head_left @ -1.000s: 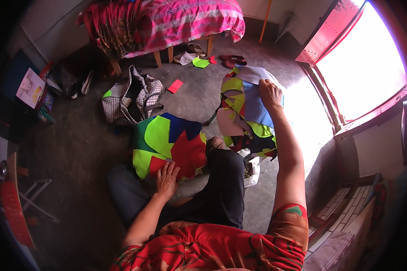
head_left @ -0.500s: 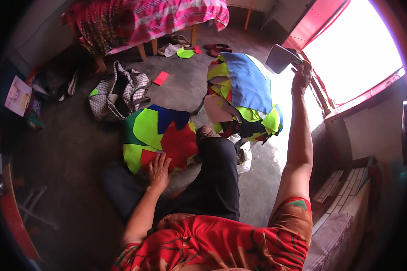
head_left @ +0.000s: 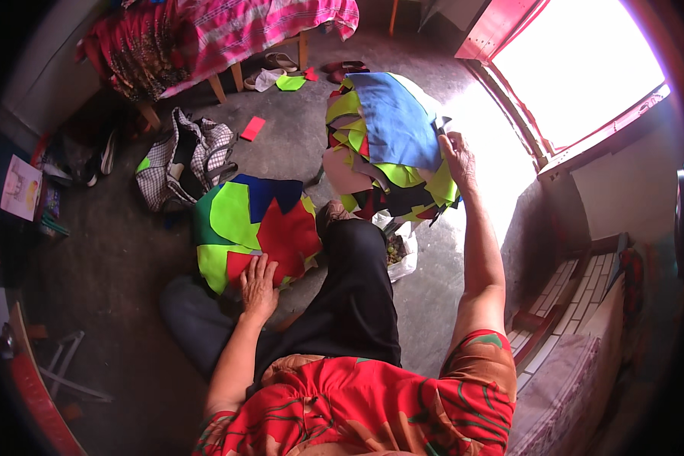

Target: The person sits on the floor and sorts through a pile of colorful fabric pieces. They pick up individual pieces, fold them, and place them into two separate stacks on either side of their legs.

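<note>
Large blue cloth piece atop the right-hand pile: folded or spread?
Spread: the large blue cloth piece lies broad and mostly smooth over the pile of multicoloured cloth scraps. Cannot tell whether any edge is tucked under.

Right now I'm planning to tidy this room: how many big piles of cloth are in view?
2: a smaller pile with the left hand on its near edge, and a larger pile with the right hand at its right edge.
</note>
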### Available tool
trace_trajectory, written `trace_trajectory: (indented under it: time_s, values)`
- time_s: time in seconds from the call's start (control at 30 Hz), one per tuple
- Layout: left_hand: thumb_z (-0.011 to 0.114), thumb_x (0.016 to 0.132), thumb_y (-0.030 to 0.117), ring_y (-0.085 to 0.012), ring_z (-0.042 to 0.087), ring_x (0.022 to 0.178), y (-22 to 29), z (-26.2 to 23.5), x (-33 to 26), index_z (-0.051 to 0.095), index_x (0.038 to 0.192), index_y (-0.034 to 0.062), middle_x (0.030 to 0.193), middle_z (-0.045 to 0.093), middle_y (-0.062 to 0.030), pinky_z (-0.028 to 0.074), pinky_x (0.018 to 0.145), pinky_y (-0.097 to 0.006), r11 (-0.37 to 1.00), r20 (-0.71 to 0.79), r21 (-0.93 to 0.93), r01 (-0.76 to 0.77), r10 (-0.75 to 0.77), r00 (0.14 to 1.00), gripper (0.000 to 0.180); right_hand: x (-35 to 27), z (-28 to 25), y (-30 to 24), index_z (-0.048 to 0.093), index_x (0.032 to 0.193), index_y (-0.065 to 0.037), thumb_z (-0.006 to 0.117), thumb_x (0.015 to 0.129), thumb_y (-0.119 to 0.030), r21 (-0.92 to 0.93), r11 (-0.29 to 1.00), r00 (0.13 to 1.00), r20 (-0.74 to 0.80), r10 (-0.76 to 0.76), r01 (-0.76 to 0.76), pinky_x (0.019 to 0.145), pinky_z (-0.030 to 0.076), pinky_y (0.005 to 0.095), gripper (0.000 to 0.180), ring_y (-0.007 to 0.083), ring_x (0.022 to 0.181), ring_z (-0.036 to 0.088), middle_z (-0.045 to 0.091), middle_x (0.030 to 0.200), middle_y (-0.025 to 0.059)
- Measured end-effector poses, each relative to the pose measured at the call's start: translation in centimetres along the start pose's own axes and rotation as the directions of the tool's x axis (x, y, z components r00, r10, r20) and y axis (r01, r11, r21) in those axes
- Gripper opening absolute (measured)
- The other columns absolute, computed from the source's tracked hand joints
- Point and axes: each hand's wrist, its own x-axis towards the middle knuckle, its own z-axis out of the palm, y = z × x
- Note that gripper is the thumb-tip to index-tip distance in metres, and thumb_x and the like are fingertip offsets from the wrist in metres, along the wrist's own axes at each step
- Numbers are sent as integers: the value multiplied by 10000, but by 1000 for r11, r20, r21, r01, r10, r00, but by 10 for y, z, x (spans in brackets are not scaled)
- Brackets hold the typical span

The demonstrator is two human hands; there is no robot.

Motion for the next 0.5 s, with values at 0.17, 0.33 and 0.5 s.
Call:
trace_trajectory:
  time_s: [0.17,0.33,0.5]
  values:
    - [737,647,98,-305,276,1340,4,4,3,435,1280,132,1423,336,-100,252,1047,-493,1000,5,5,-3,3,1000,702,5,-12,6,565,1154,-73,727,738,-436,-58,998,1000,10,23,-23,824,484,389,576,296,950,633,656,1031,159]
    - [741,646,99,-304,278,1340,5,2,3,433,1281,132,1422,336,-100,254,1047,-492,1000,3,8,-13,13,1000,706,17,-11,15,628,1075,-60,720,757,-385,-78,992,994,15,105,-104,813,497,356,464,244,895,659,683,979,135]
    - [741,644,96,-308,281,1337,4,1,2,430,1282,129,1421,337,-103,258,1044,-493,1000,-6,11,-19,19,1000,711,10,-5,19,667,1039,-90,665,812,-345,-4,993,992,-43,118,-118,786,497,332,342,205,863,663,695,926,110]
